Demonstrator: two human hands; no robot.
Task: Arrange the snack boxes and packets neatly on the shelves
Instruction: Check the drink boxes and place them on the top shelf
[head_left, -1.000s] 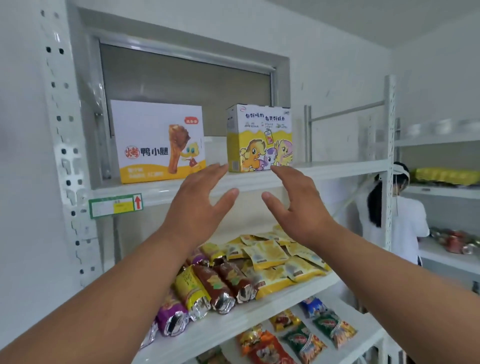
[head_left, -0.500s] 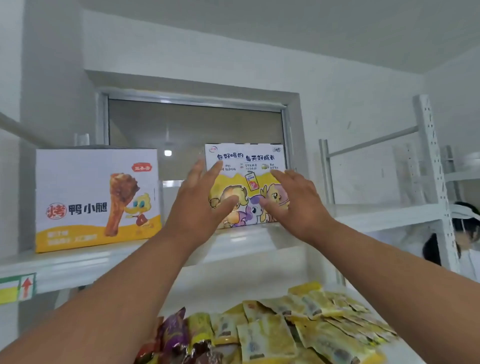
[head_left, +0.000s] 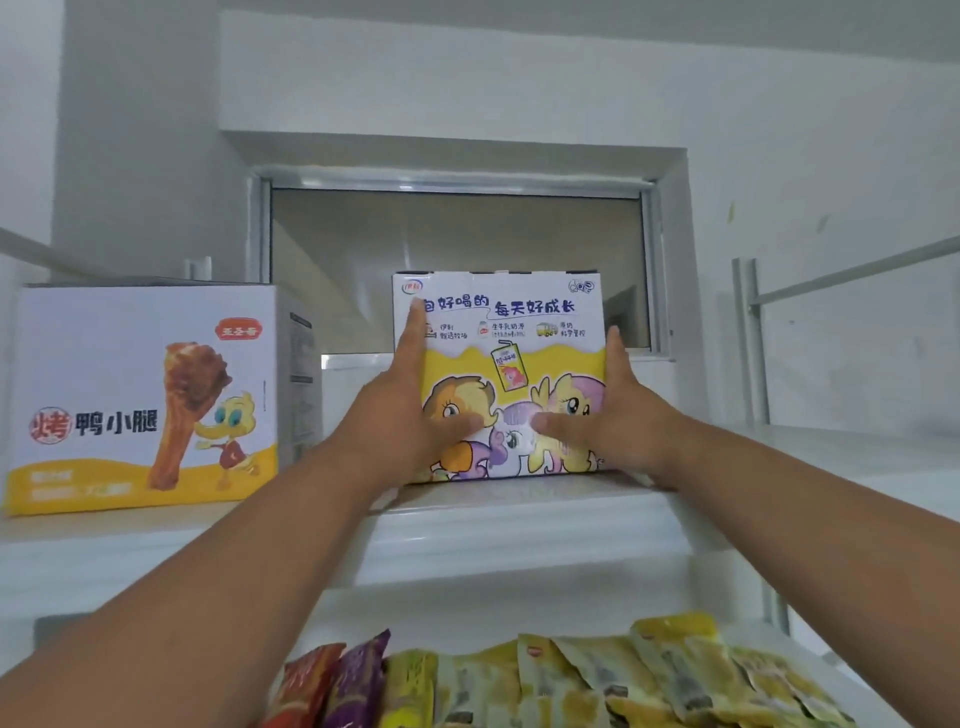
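A white and yellow cartoon pony box (head_left: 511, 332) stands upright on the top shelf (head_left: 519, 525), facing me. My left hand (head_left: 400, 415) grips its left edge, fingers up the side and thumb across the front. My right hand (head_left: 621, 415) grips the right edge the same way. A larger white and yellow duck-leg box (head_left: 140, 395) stands on the same shelf to the left, a gap apart from the pony box. Yellow, purple and red snack packets (head_left: 571, 675) lie in a row on the shelf below.
A shuttered window recess (head_left: 457, 234) sits directly behind the pony box. A white shelf upright (head_left: 748, 338) and rail rise at the right, with bare shelf surface (head_left: 831, 457) beside the box. White walls surround the unit.
Both hands have reached up from below the shelf and closed on the sides of the pony box. The view has moved closer and tilted upward; the box now faces me squarely.
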